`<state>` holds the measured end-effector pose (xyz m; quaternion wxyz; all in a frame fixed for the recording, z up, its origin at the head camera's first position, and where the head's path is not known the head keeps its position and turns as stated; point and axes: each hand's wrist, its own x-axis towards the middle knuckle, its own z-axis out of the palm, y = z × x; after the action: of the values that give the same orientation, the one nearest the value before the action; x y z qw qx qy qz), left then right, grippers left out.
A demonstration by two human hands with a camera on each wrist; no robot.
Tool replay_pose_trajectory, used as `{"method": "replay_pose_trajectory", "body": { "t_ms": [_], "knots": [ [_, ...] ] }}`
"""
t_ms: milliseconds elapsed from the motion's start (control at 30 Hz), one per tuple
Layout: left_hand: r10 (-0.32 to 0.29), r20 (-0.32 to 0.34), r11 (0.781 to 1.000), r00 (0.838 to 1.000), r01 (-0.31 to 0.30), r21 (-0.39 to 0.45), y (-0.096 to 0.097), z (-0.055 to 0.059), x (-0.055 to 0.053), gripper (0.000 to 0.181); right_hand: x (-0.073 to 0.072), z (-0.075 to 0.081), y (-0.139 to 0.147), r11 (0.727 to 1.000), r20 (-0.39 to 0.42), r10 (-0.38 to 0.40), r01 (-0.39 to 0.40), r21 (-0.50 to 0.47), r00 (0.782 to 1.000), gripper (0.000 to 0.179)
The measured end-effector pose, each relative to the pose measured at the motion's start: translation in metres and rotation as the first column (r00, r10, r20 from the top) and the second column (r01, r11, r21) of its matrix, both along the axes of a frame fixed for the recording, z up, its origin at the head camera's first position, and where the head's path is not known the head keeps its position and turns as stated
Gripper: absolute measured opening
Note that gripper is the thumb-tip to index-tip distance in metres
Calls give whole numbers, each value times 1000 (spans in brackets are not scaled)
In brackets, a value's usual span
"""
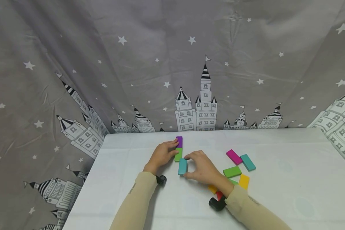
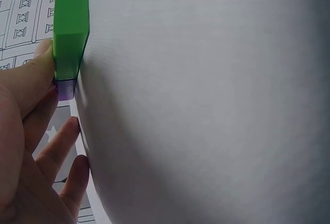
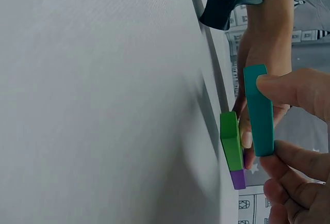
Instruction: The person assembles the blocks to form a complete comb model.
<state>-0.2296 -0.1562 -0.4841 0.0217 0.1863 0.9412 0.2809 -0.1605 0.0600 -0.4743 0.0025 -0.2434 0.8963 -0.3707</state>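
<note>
A teal block (image 1: 183, 166) is pinched by its two ends between the thumb and fingers of my right hand (image 1: 204, 167). In the right wrist view the teal block (image 3: 259, 111) is tilted, up off the tabletop. Just beyond it a green block (image 1: 178, 155) and a purple block (image 1: 179, 141) lie end to end in a line. My left hand (image 1: 161, 155) rests along their left side, its thumb against the green block (image 2: 71, 22) and its fingertips by the purple block (image 2: 65, 90). The left hand's other fingers are spread.
To the right on the white table (image 1: 298, 191) lie a magenta block (image 1: 234, 157), another teal block (image 1: 248, 162), another green block (image 1: 232, 172) and a yellow block (image 1: 243, 181). More blocks, one red (image 1: 219, 195), are partly hidden under the right forearm. A grey castle-print curtain (image 1: 149, 80) hangs behind.
</note>
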Motion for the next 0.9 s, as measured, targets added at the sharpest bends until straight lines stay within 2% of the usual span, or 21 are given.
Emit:
{"method": "replay_pose_trajectory", "body": {
  "t_ms": [133,300,533,900],
  "knots": [
    [0,-1,1000,1000,0,5,0,0,0,48,-3,-3,-5,1000,-8,18,-18,6,1000,54],
    [2,4,1000,1000,-2,-2,1,2,1,48,-5,-7,-10,1000,23,28,-28,1,999,55],
    [-11,-6,1000,1000,11,24,1,3,1,47,-8,-14,-14,998,18,42,-43,49,999,57],
    [-11,1,1000,1000,11,25,1,1,1,47,-7,-15,-21,994,11,48,-49,94,999,58]
  ]
}}
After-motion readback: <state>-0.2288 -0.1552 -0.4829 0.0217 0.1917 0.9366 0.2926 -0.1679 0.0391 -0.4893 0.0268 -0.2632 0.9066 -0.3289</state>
